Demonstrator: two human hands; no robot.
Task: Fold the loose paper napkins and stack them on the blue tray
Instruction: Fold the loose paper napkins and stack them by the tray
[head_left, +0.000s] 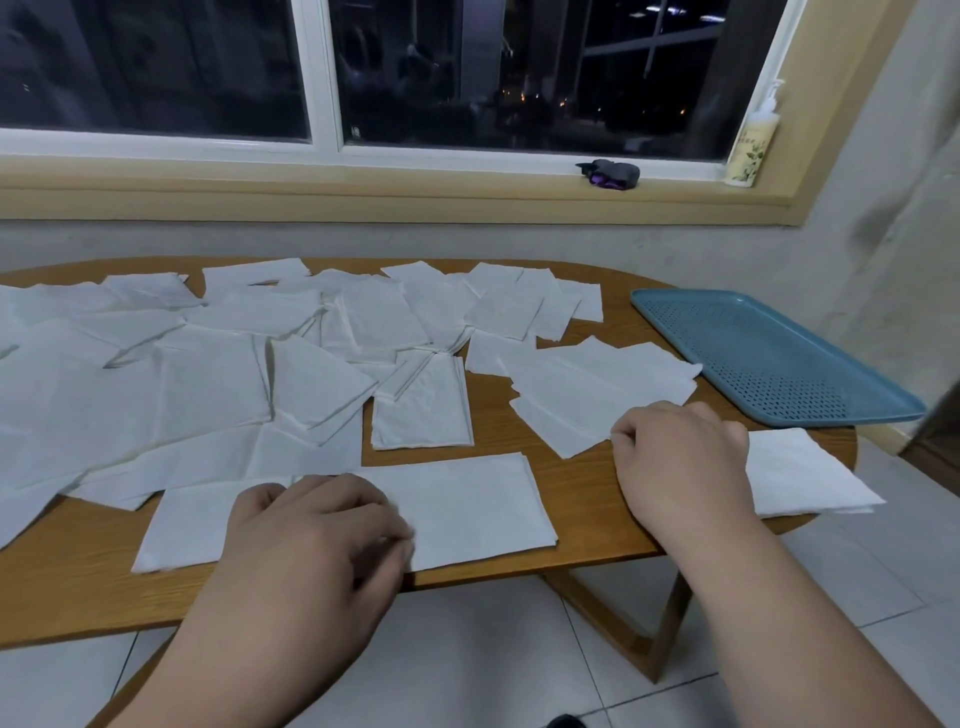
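Left hand (311, 540) fingers were curled narrow, pinching the long white napkin (478, 509), which lay flat well left of the blue tray (769, 358). Right hand (680, 462) fingers were curled against a loose napkin (582, 400) corner; grip could not be determined.

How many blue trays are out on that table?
1. The blue tray lies at the far right end of the table, beside the spread napkins, with no napkin in it. The table's left end runs out of frame, so another could be hidden there.
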